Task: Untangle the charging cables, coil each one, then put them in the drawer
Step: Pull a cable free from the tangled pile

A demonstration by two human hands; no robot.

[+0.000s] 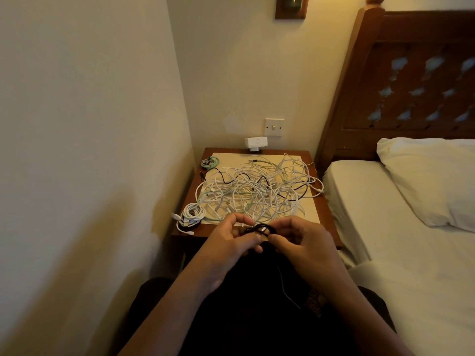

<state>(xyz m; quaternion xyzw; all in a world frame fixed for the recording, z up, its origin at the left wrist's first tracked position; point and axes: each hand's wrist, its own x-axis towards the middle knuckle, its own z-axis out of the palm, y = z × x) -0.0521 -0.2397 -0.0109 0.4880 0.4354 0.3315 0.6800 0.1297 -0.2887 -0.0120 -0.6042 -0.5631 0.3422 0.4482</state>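
Gripping a black cable [250,228] in curled fingers of left hand [226,244] and right hand [298,240]. Holding its loops between both thumbs.

Dim warm light, soft focus, wide-angle bending

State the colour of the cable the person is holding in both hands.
Black. The head view shows the cable between left hand and right hand.

One head-worn camera looks forward and down, close over the bedside table [324,191].
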